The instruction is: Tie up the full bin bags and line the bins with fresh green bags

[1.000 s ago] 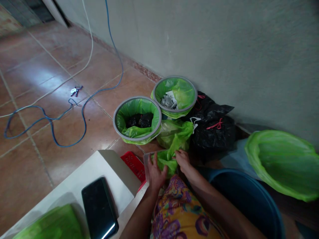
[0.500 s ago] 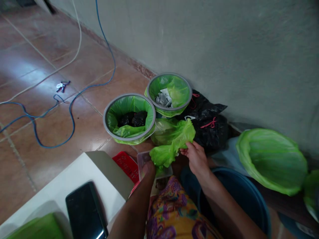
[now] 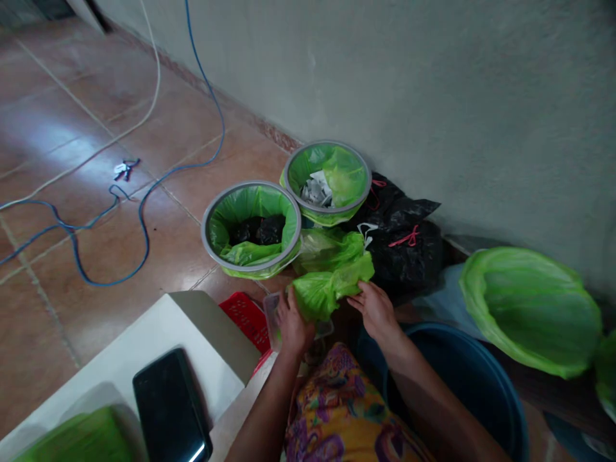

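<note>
A crumpled green plastic bag (image 3: 332, 285) is stretched between my two hands. My left hand (image 3: 294, 324) grips its left side, fingers closed on the plastic, above a clear plastic container (image 3: 273, 314). My right hand (image 3: 378, 305) pinches the bag's right edge between thumb and fingers. Just beyond stand two grey-rimmed bins lined with green bags: the nearer bin (image 3: 208, 234) has black bundles inside, the farther bin (image 3: 368, 176) holds grey-white scraps. A pale green tied bag (image 3: 312, 250) sits on the floor behind the bag in my hands.
Black tied bags (image 3: 409, 250) lean by the wall. To the right are a blue tub (image 3: 517, 398) and a bin with a green liner (image 3: 534, 308). A phone (image 3: 171, 404) lies on a white box (image 3: 96, 350) beside a red tray (image 3: 245, 321). Blue cable (image 3: 144, 224) and keys (image 3: 125, 169) lie on the floor.
My left hand has risen and turned, its fingers now showing on the bag's left side. The bag is drawn lower and more bunched; my right hand keeps its pinch.
</note>
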Tool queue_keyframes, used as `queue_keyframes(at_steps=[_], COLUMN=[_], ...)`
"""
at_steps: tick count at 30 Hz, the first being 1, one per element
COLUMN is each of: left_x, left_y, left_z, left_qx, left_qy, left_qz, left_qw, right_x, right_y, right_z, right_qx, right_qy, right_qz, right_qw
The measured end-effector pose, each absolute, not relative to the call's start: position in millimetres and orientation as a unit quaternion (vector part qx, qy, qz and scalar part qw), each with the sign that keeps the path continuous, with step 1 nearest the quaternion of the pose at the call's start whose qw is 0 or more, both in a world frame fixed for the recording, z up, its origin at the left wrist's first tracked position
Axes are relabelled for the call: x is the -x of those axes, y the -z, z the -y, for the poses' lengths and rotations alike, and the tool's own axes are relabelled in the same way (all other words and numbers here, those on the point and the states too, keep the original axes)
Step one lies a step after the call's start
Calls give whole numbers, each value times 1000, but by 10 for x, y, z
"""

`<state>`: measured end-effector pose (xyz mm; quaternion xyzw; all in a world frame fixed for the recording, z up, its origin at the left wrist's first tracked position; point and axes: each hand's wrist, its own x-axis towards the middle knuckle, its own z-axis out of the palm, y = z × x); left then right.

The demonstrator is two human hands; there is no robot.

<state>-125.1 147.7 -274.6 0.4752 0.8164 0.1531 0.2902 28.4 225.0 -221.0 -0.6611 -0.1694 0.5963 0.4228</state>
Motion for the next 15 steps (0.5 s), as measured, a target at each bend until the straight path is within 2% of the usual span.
queue_keyframes(at_steps=[3,6,10,15], left_x=[1224,1253,1353,1458], left_y=[2517,2574,2863,3096], left_z=[-1578,-1690,-1707,-1533], left_qx=[-563,-585,-559,-506], left_qy=[-193,-129,-56,-98], left_qz=[-743,-733,-773,-802], left_qw=[306,322,294,303], right_x=[-175,-114,-120,-209], right_y=[2180,2032,1801,1757], right_z=[-2162,-2167,-2295,-2440], right_qx=[633,596,575,581], right_qy=[-627,-646,-595,-543], right_qz=[204,256,303,247], right_qw=[407,403,473,554])
